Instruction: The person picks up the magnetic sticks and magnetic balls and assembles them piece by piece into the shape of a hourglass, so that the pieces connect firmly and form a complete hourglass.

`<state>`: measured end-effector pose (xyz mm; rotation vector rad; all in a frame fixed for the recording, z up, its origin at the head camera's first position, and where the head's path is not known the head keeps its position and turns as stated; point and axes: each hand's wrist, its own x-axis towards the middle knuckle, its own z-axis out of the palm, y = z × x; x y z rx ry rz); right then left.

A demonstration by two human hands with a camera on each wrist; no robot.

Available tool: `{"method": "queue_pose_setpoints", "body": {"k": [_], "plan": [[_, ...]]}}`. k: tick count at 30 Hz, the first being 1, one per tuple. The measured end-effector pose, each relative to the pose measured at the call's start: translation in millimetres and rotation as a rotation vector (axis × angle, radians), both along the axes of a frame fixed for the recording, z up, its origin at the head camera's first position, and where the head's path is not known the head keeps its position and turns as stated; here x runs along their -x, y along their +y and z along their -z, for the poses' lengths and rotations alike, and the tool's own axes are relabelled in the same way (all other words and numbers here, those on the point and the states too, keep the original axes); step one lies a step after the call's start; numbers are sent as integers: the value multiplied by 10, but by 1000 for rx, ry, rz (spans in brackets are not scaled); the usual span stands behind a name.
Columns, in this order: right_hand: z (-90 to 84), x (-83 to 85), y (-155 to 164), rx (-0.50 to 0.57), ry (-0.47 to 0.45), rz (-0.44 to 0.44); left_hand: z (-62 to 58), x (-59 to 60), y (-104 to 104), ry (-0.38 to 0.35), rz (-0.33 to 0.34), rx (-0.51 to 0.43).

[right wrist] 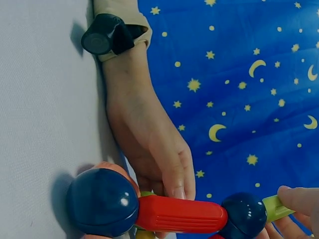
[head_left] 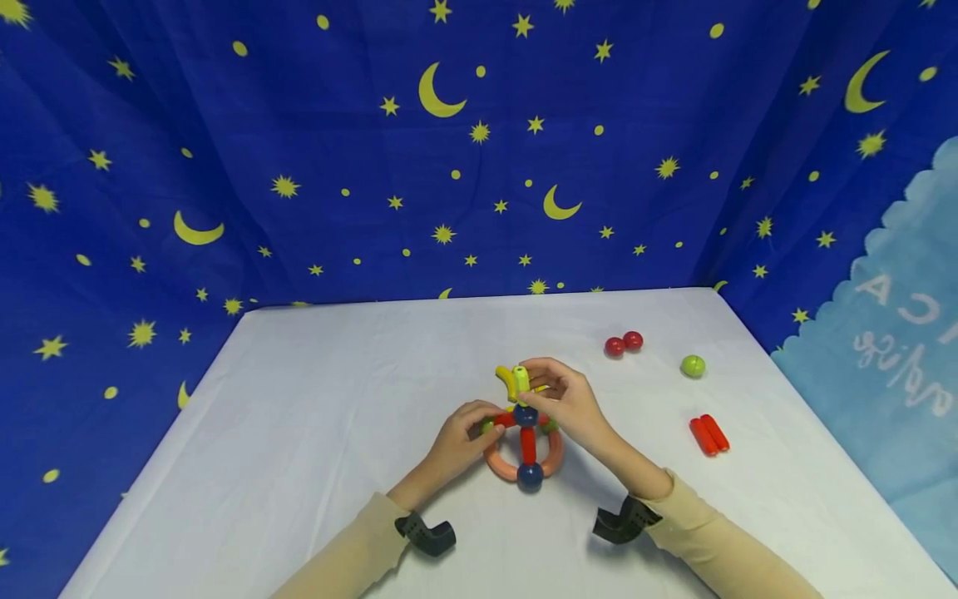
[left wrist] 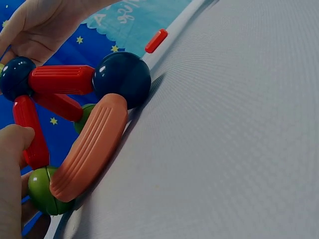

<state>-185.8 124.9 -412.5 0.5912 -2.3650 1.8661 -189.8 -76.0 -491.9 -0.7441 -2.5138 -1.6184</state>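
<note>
Nearest the head camera, two beige sleeves (head_left: pixel 718 541) with black wrist mounts were seen reaching in over the white tabletop (head_left: pixel 314 433). At the middle of the tabletop a magnetic rod-and-ball toy (head_left: pixel 527 445) was stood: a dark blue ball (head_left: pixel 530 476) at its base, a red rod (head_left: pixel 528 445) rising to a second blue ball (head_left: pixel 526 415), and an orange curved piece (head_left: pixel 497 464) ringing the bottom. Its left side was steadied by the left hand (head_left: pixel 460 441), the fingers curled against a red rod and green ball. A lime-green rod (head_left: pixel 520 379) on top was pinched by the right hand (head_left: pixel 565 399), just beside a yellow curved piece (head_left: pixel 508 383). Well to the right were laid two red balls (head_left: pixel 624 344), a green ball (head_left: pixel 693 366) and two red rods (head_left: pixel 708 434).
</note>
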Motion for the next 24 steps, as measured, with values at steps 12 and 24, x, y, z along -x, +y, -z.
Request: {"method": "queue_pose_setpoints", "body": {"k": [12,24], "plan": [[33,-29,336,-48,15,48,1,14,24,3,10,31],[250,-139,1226,-39,96,381,18,-7,-1,-35,13,-5]]}}
